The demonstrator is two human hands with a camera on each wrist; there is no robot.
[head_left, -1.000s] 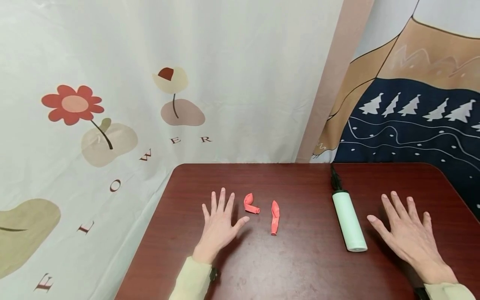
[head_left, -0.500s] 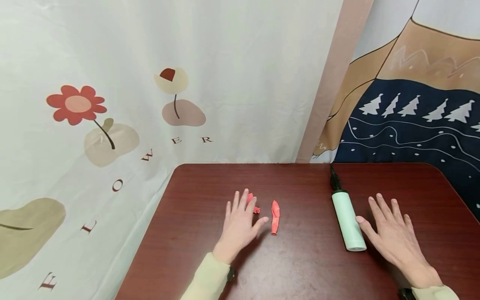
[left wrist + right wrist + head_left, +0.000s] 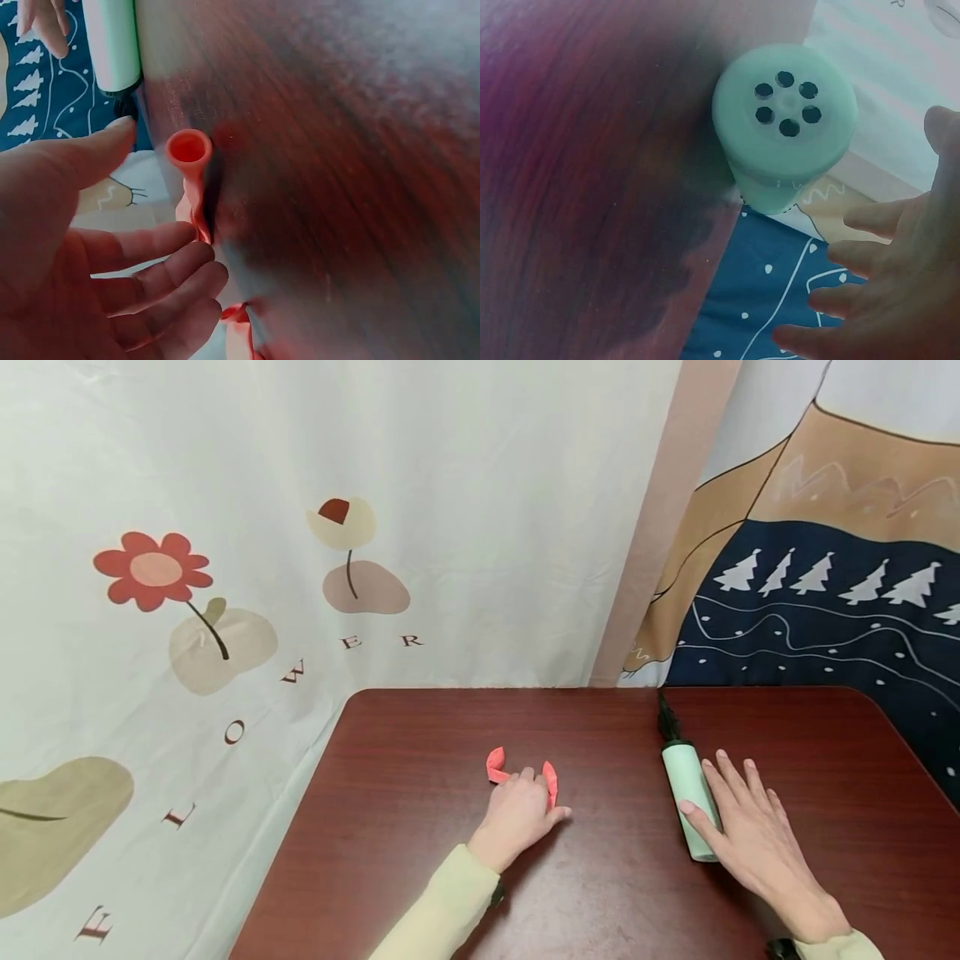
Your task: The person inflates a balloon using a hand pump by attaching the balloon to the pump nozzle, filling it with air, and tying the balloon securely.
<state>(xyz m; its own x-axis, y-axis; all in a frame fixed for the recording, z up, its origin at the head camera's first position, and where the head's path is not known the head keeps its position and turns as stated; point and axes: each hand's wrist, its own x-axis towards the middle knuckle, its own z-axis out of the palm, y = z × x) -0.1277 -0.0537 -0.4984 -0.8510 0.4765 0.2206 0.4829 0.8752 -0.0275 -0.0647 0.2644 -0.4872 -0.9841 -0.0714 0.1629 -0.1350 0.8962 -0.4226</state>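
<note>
Two limp coral-red balloons lie on the table. My left hand (image 3: 516,814) hovers over them, fingers bent downward and thumb spread apart. The right-hand balloon (image 3: 551,778) is partly hidden by that hand; in the left wrist view its round mouth sits between thumb and fingers, with the fingertips beside the balloon neck (image 3: 193,186) and no grip on it. The folded left-hand balloon (image 3: 496,763) lies just beyond the knuckles. My right hand (image 3: 761,839) has its fingers extended beside and partly over a mint-green hand pump (image 3: 683,785); contact cannot be told.
The pump's black nozzle (image 3: 667,720) points to the far edge of the dark red-brown table (image 3: 405,752). Behind the table hangs a pale flower-printed curtain (image 3: 480,527), and a navy tree-printed cloth (image 3: 810,627) hangs at the right.
My left hand has moved right, from beside the balloons to over them, and its fingers have bent down. My right hand has moved left to the pump.
</note>
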